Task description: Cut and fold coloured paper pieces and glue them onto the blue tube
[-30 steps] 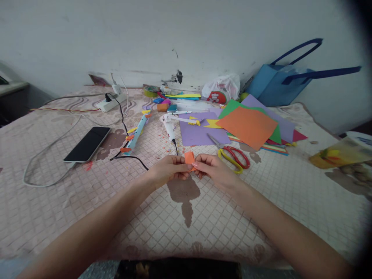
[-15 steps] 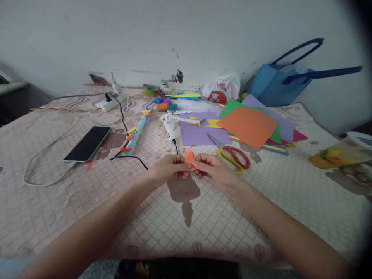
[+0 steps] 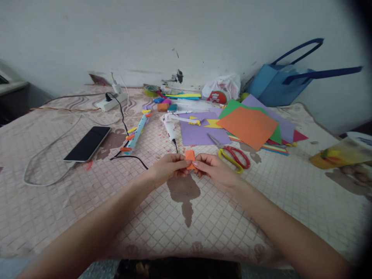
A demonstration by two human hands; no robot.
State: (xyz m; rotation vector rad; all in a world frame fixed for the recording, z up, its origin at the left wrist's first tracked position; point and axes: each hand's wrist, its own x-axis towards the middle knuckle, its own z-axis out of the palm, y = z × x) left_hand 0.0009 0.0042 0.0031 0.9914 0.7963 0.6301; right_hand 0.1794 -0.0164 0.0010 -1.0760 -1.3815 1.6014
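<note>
Between my two hands, just above the patterned tablecloth, is a small folded piece of orange paper [image 3: 190, 156]. My left hand [image 3: 171, 166] pinches its left side with thumb and fingers. From the other side my right hand [image 3: 209, 167] pinches it too, the thumb pressed on the lower part. The thumbs nearly meet, and the paper's lower edge is partly covered by them. Right of my right hand lie scissors [image 3: 236, 157] with one yellow and one red handle, blades pointing away. A white glue gun [image 3: 169, 127] with a black cord rests beyond my hands.
Coloured paper sheets [image 3: 248, 126] are stacked at the right back, near a blue bag [image 3: 279, 83]. A light-blue strip [image 3: 138, 131] with orange and yellow pieces lies left of centre. Further left are a phone [image 3: 87, 144] on a cable and a power strip [image 3: 112, 101]. A plastic cup [image 3: 343, 151] stands far right.
The orange paper has shifted very slightly and sits more upright between my fingers. My left thumb has moved a little along it. Everything else stays in place.
</note>
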